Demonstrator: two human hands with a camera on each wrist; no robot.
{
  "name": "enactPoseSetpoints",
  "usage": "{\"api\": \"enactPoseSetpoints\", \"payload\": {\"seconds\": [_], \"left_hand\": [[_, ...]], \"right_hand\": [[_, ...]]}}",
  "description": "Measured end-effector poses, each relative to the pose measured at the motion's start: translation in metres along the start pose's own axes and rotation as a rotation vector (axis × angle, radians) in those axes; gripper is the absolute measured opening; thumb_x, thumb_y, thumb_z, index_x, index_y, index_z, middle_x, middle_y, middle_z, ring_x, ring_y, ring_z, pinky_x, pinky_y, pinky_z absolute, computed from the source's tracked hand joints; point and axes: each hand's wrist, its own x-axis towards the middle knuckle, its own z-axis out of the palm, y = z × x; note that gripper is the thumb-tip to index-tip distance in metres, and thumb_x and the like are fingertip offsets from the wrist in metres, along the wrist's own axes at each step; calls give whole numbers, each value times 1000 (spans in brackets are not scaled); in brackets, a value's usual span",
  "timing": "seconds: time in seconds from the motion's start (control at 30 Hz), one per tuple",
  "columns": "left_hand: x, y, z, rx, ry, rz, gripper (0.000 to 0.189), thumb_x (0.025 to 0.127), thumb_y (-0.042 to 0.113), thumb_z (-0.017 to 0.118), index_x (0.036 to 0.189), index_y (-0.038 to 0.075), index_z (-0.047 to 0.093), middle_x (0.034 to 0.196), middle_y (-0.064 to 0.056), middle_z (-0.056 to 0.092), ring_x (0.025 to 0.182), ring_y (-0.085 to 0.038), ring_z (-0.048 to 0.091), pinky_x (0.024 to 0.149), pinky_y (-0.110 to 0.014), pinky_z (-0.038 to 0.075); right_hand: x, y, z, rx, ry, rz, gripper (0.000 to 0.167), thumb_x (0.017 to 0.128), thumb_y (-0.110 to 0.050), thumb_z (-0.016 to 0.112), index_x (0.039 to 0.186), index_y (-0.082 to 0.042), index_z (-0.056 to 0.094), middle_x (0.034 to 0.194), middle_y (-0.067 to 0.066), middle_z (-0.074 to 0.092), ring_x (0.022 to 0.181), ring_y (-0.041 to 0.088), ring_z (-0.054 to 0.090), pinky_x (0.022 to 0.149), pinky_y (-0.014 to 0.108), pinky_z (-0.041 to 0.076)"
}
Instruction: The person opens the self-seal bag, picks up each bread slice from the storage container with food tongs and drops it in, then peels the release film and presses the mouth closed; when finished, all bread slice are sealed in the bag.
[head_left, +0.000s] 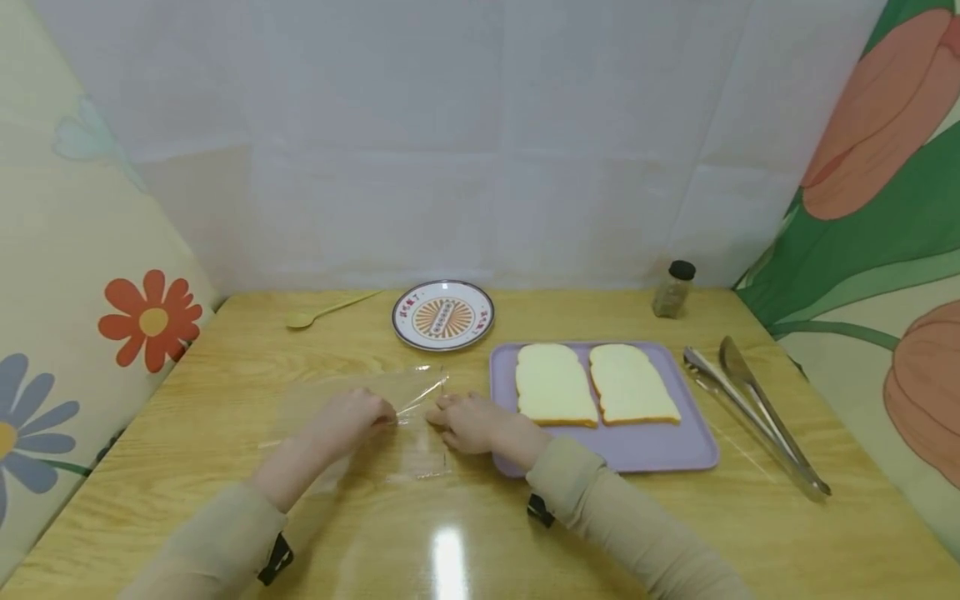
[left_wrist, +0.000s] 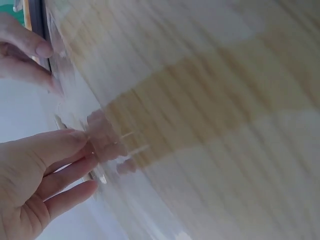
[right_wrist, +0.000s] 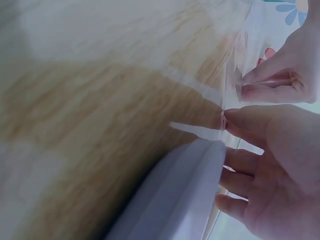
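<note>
place: screened-off set-up, kitchen-like | enclosure: white sheet (head_left: 420, 108) hangs behind, flower-printed panels (head_left: 862, 233) flank both sides | surface: wood-grain table (head_left: 191, 400) | kitchen signs: bread slices (head_left: 555, 383) on purple tray (head_left: 622, 452), tongs (head_left: 777, 423), plate (head_left: 443, 317), spoon (head_left: 302, 320), capped jar (head_left: 671, 297) | building type: cannot tell

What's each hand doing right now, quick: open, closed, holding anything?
Left hand: closed, pinching the clear plastic.
Right hand: closed, thumb and finger pinching the edge of that plastic.
</note>
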Motion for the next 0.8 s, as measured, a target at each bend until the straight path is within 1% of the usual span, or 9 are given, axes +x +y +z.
{"api": "enactPoseSetpoints", "payload": {"seconds": [0.17, 0.3, 0.37, 0.43, 0.57, 0.7, 0.8], "left_hand": [[5, 5, 1, 49, 13, -32, 14, 81, 4, 68, 68, 11, 68, 66, -1, 66, 58, -15, 59, 56, -29, 52], [4, 7, 2, 43, 36, -56, 14, 79, 2, 68, 68, 10, 67, 66, -1, 66, 59, -16, 60, 55, -30, 51], [3, 6, 4, 29, 59, -51, 14, 78, 1, 68, 67, 10, 67, 65, -1, 64, 59, -15, 59, 54, -28, 50], [1, 4, 5, 1, 71, -34, 16, 78, 0, 68, 67, 11, 66, 65, 0, 59, 58, -13, 55, 52, -25, 46], [0, -1, 7, -58, 116, 13, 13, 77, -3, 69, 71, 8, 70, 69, -1, 54, 61, -11, 53, 55, -21, 47], [0, -4, 6, -97, 150, 21, 8, 77, 1, 72, 74, 8, 70, 73, 1, 56, 66, -11, 56, 60, -23, 51], [-2, -5, 5, -87, 163, 21, 9, 78, 4, 72, 74, 10, 67, 74, 3, 58, 67, -11, 58, 61, -26, 52]], "right_hand": [[1, 0, -2, -24, 11, 2, 39, 96, -22, 51, 135, -24, 48, 139, 6, 50, 132, 20, 45, 109, 42, 38], [0, -1, -1, -36, 19, -7, 32, 97, -23, 48, 129, -24, 52, 135, 5, 53, 130, 20, 47, 107, 41, 40], [0, -2, 0, -37, 21, -11, 31, 98, -24, 47, 128, -24, 52, 135, 5, 53, 130, 20, 47, 107, 41, 40], [0, -3, 0, -33, 21, -11, 31, 98, -24, 47, 128, -24, 52, 135, 6, 52, 131, 20, 46, 107, 41, 40], [0, -3, -1, -23, 1, 9, 39, 97, -26, 49, 137, -25, 48, 142, 7, 47, 134, 20, 42, 110, 42, 37], [0, -2, -3, 1, -14, 30, 44, 97, -26, 50, 141, -24, 44, 146, 8, 42, 136, 21, 39, 112, 43, 34], [-1, -2, -4, 9, -23, 30, 45, 97, -26, 49, 142, -24, 43, 148, 8, 40, 138, 22, 37, 113, 43, 33]]}}
